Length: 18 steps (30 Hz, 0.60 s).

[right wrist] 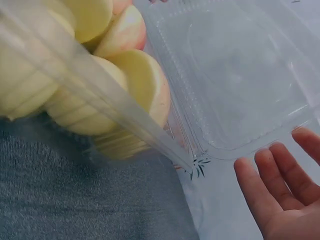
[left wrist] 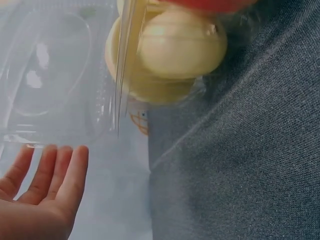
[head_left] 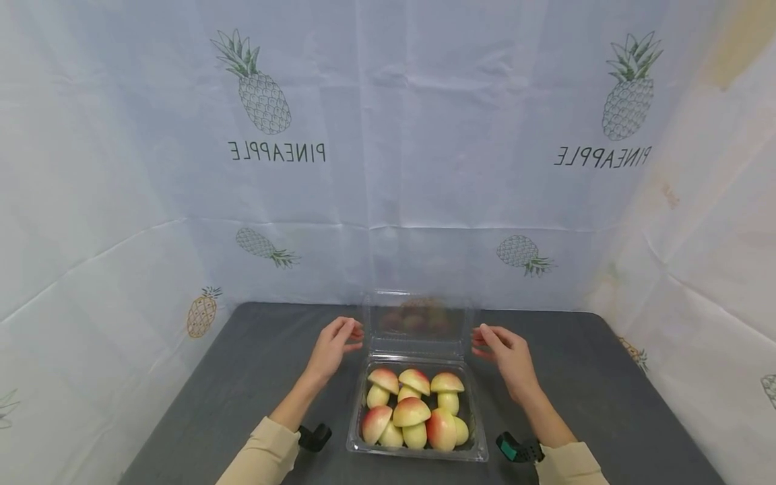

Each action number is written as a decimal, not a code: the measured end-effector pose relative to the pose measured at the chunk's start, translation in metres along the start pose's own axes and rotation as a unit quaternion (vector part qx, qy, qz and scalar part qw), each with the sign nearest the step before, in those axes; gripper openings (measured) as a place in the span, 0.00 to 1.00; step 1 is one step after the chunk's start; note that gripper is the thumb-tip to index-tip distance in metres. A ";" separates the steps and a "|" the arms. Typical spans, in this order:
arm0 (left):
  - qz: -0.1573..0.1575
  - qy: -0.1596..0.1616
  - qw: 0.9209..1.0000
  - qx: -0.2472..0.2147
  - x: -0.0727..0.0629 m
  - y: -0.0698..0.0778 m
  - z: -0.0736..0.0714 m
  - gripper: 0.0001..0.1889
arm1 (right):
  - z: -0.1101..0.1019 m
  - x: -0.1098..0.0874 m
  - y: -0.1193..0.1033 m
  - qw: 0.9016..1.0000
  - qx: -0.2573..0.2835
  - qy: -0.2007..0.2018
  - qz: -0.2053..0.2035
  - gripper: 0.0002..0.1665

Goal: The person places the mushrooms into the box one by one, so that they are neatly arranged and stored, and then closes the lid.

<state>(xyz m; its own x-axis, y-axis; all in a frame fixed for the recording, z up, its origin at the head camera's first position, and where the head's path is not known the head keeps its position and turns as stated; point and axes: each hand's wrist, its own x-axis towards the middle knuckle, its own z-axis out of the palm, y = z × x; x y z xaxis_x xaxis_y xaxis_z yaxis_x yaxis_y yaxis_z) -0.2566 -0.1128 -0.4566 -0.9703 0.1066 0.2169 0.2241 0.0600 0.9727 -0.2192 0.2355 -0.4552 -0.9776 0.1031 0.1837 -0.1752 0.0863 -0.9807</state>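
Observation:
A clear plastic clamshell box [head_left: 418,455] stands on the table with its lid [head_left: 388,347] raised at the back. Several mushroom-shaped pieces [head_left: 413,412] with yellow-and-red caps and pale stems fill the base in two rows. My left hand [head_left: 335,345] is at the lid's left edge; in the left wrist view its extended fingertips [left wrist: 80,152] are right at the rim of the lid [left wrist: 55,70]. On the opposite side, my right hand [head_left: 508,353] has spread, gently bent fingers. The right wrist view shows its fingertips [right wrist: 244,165] beside the lid's corner [right wrist: 220,150].
A dark grey cloth [head_left: 254,377] covers the table. White sheeting [head_left: 424,188] printed with pineapples hangs behind it and along both sides. Black bands [head_left: 315,438] are worn at the wrists, below beige sleeves [head_left: 261,455].

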 end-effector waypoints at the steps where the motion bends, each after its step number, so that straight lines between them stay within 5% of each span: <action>1: 0.000 0.001 1.000 -0.001 0.000 0.000 0.000 0.21 | 0.000 0.000 0.000 1.000 0.007 0.003 0.003 0.28; 11: -0.014 0.019 1.000 -0.015 -0.008 -0.001 0.002 0.24 | 0.001 -0.005 0.002 0.999 0.037 0.014 0.026 0.29; 18: -0.032 -0.005 0.999 0.022 -0.016 -0.005 -0.004 0.19 | -0.002 -0.015 0.005 1.000 -0.012 -0.020 0.019 0.23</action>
<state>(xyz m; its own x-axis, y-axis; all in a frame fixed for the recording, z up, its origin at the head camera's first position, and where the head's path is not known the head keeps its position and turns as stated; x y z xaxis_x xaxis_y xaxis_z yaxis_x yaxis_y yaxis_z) -0.2427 -0.1191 -0.4649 -0.9820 0.1112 0.1529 0.1652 0.1112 0.9800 -0.2053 0.2369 -0.4626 -0.9873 0.0669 0.1439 -0.1363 0.1070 -0.9849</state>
